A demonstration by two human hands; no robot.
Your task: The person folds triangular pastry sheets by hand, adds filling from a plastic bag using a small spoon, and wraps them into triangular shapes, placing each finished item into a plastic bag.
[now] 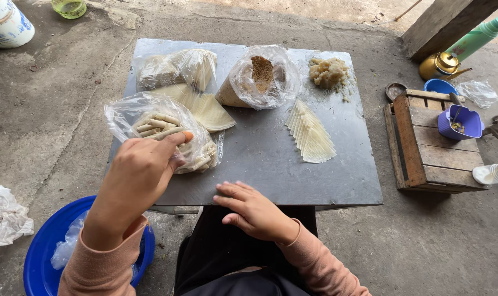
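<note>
Left hand [136,175] drops a finished roll [169,133] into the bag of rolls [167,134] at counter's [271,159] left edge.
Left grip pinches the roll; right hand [252,211] lies flat, empty, at near edge. Wrapper stack [310,134] and filling pile [329,72] remain, so much left.

Table middle [260,159] lies bare between bag [161,131] and wrappers [310,134].

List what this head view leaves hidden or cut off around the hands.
- Left hand: its fingertips and the pale rolled stick they pinch are partly hidden by the crinkled clear plastic bag.
- Round blue plastic basin: cut off by the bottom edge, partly covered by the left sleeve.
- Right hand: palm hidden, lying face down on the grey metal tabletop.
</note>
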